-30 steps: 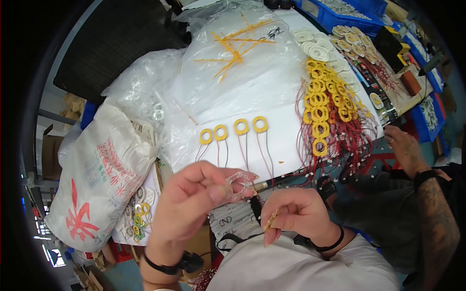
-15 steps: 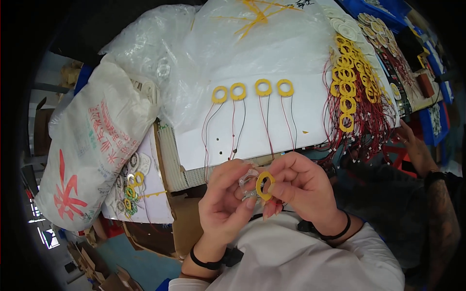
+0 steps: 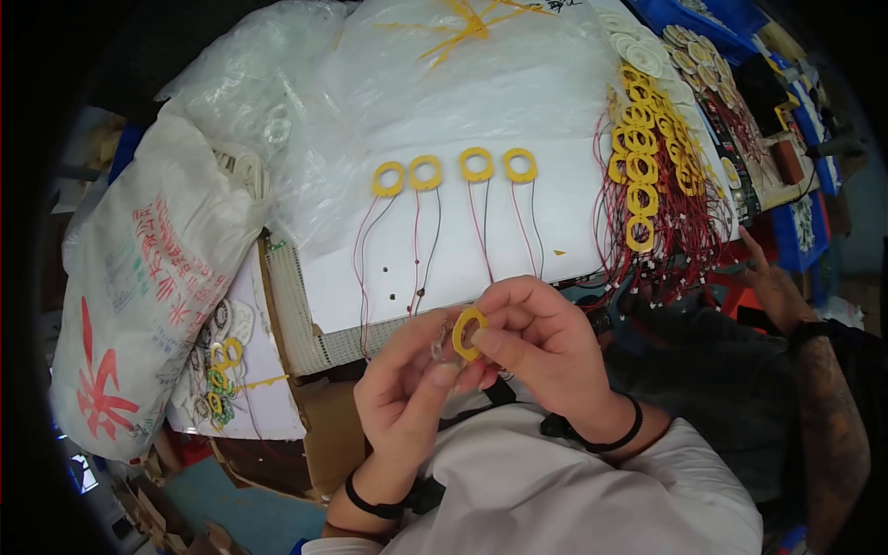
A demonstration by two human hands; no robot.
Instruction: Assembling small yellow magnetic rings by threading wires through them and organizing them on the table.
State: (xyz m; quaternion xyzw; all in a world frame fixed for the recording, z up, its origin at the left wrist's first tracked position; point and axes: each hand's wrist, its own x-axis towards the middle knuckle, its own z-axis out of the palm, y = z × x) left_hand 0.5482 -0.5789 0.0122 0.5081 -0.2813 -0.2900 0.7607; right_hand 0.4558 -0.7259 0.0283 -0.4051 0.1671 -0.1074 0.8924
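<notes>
**Both hands pinching one yellow ring just below the white sheet**

The fingers [image 3: 490, 344] of the right hand [image 3: 546, 356] are closing narrowly on the yellow ring [image 3: 467, 331], gripping it by its flat rim, while the left hand [image 3: 412, 388] is pressing in from the other side, thumb and forefinger pinched at the ring's lower edge. Something clear, perhaps a scrap of film or tape, is showing at the left fingertips, but the view is too small to be sure. The ring is sitting between the two hands, just below the near edge of the white sheet [image 3: 555, 231]. It looks light and thin, fairly stiff across its face yet easy to bend or mar, so the rim is probably the safest place to hold it.

On the sheet, four more rings [image 3: 453, 171] are lying in a row, thin red leads trailing toward the hands. At the sheet's right edge a dense batch of rings [image 3: 647, 166] is lying with red wires. Left of the sheet a printed sack [image 3: 139, 287] is slumping.
</notes>
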